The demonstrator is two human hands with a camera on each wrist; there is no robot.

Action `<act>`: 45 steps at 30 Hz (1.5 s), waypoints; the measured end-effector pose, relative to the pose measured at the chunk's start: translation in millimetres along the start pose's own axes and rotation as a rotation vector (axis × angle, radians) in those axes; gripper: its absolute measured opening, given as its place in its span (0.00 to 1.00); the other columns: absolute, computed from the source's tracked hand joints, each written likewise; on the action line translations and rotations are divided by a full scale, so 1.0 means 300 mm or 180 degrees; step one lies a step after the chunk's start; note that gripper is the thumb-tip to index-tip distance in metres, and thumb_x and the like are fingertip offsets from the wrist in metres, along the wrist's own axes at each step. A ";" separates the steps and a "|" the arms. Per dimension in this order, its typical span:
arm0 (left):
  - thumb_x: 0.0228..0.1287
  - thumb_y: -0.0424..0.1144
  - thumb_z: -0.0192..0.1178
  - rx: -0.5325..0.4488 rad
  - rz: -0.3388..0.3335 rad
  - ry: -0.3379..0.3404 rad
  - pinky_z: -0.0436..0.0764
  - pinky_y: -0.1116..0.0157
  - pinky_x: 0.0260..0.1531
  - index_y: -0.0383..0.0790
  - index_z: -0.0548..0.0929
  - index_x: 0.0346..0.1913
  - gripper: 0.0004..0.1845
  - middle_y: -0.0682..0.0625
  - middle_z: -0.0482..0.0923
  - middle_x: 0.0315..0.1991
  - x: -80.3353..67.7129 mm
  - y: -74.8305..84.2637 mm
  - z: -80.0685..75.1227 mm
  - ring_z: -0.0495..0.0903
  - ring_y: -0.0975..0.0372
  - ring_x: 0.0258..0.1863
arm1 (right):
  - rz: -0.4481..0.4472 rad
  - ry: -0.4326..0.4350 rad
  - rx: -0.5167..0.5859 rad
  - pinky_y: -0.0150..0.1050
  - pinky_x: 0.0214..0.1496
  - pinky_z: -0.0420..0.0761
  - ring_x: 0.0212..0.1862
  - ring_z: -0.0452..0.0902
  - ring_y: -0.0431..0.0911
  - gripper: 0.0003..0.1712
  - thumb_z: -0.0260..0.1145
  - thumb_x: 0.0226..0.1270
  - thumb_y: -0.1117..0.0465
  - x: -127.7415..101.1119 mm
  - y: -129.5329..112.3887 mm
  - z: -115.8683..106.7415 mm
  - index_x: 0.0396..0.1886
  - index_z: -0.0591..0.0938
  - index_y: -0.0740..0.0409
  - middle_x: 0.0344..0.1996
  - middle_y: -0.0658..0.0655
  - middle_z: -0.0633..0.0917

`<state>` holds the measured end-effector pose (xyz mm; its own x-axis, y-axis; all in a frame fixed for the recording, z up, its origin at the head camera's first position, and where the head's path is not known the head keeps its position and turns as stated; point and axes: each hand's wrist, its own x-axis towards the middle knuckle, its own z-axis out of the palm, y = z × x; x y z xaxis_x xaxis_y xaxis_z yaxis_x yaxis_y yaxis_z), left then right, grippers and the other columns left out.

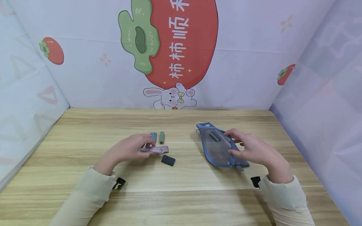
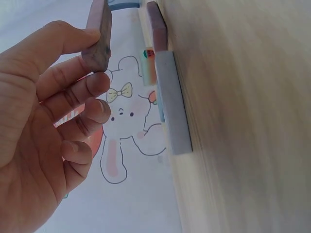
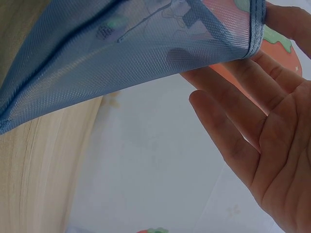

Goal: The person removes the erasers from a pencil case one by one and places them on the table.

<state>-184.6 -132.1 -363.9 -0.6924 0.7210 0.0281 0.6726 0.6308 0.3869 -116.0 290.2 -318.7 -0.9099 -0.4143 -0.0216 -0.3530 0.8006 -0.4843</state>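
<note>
My left hand (image 1: 131, 149) pinches a purple rectangular block (image 2: 99, 36) between thumb and fingertips, held above the table. Below it lie a pale lilac block (image 2: 173, 104), a darker purple block (image 2: 156, 26) and a green block (image 1: 161, 137). A blue block (image 1: 153, 136) is partly hidden behind that hand, and a black block (image 1: 168, 160) lies in front. On the right, my right hand (image 1: 251, 147) holds a blue mesh pouch (image 1: 207, 150) by its edge, some fingers showing through the mesh. Green and purple blocks (image 1: 215, 136) show inside the pouch.
The wooden table (image 1: 181, 204) ends at a white printed backdrop (image 1: 93, 81), with white side panels left and right. Black straps (image 1: 119, 183) show at both wrists, beside the rolled sleeve cuffs (image 1: 94, 185).
</note>
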 end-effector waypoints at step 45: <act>0.59 0.35 0.68 0.0006 -0.0210 -0.0433 0.70 0.71 0.29 0.43 0.86 0.39 0.05 0.59 0.75 0.29 -0.061 -0.032 0.017 0.70 0.67 0.27 | -0.0109 0.0059 0.0043 0.62 0.54 0.80 0.55 0.83 0.62 0.28 0.69 0.63 0.62 0.001 0.010 0.003 0.63 0.72 0.54 0.59 0.64 0.81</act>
<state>-177.2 -150.0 -372.9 -0.6934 0.7101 -0.1224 0.6274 0.6785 0.3822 -117.0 292.1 -321.0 -0.9013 -0.4331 0.0113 -0.3812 0.7801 -0.4961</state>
